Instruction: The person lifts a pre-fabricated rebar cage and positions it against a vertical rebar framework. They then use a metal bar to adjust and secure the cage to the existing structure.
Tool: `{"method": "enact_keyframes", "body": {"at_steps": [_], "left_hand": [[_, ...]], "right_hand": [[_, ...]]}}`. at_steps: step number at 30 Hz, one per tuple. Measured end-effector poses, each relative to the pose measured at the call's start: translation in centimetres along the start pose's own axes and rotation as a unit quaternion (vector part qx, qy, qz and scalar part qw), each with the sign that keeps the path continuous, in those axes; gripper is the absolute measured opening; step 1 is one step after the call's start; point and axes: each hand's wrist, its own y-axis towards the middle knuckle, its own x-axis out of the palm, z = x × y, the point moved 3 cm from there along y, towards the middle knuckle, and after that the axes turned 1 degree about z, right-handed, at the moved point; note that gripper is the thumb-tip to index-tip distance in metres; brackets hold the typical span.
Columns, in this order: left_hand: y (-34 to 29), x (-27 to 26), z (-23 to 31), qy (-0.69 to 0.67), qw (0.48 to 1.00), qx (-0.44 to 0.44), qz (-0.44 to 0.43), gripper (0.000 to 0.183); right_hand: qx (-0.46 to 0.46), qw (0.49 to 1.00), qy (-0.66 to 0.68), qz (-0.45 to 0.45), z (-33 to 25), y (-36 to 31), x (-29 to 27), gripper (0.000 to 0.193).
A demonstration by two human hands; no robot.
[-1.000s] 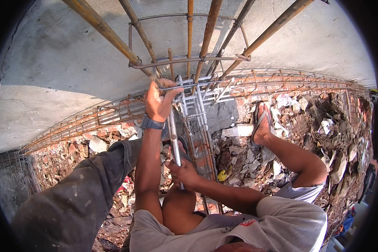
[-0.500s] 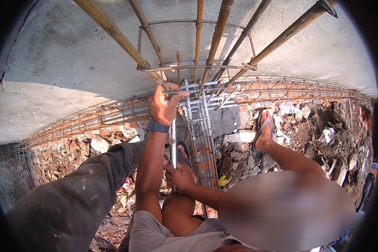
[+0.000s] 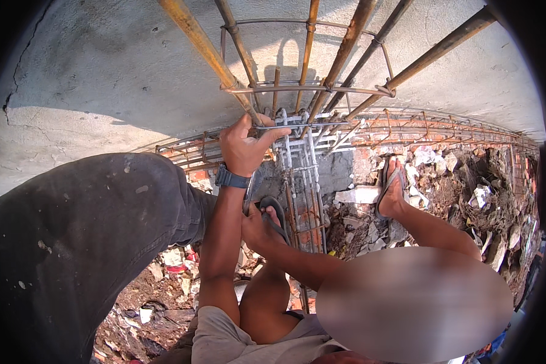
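Neither of my hands is in view. Both bare hands here belong to a co-worker crouching in a grey shirt (image 3: 236, 333). The co-worker's left hand (image 3: 244, 148), with a dark watch (image 3: 232, 178) on the wrist, is closed at the foot of a rusty vertical bar (image 3: 194, 42), by a thin steel rod (image 3: 315, 125) lying crosswise. Lower down, the co-worker's right hand (image 3: 258, 227) grips a metal rod (image 3: 249, 191) that stands nearly upright. Whitened rebar (image 3: 291, 145) joins just right of the upper hand. A blurred patch hides the co-worker's head.
A leg in dark trousers (image 3: 91, 224) fills the left side. Upright bars with ring ties (image 3: 309, 90) stand against a grey wall (image 3: 103, 73). A long rebar cage (image 3: 418, 130) runs along the wall's foot. Broken brick rubble (image 3: 455, 182) surrounds the co-worker's sandalled foot (image 3: 393, 188).
The view has shifted, and the bars appear farther right. The dark-trousered leg fills more of the left side. The co-worker's lower hand is higher, nearer the watch, and the metal rod shows less.
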Motion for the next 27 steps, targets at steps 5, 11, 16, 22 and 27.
{"method": "enact_keyframes", "body": {"at_steps": [5,11,16,22,27], "left_hand": [[1.1,-0.3,1.8,-0.003,0.999,0.044,0.008,0.031],[-0.1,-1.5,2.1,-0.103,0.994,0.009,-0.030,0.044],[0.1,0.1,0.7,-0.107,0.991,-0.031,-0.068,0.047],[-0.5,0.4,0.7,-0.131,0.991,-0.011,-0.001,0.030],[-0.6,0.1,-0.2,-0.134,0.991,-0.025,-0.005,0.030]], "right_hand": [[-0.033,0.993,-0.116,0.011,-1.2,-1.0,-3.6,0.031],[-0.173,0.962,-0.203,0.049,-4.3,-3.7,-2.8,0.034],[-0.230,0.929,-0.274,0.096,-1.0,0.5,-5.6,0.032],[-0.208,0.948,-0.225,0.090,-0.8,0.5,-5.1,0.031],[0.043,0.998,0.024,-0.025,-2.5,1.7,-3.1,0.041]]}}
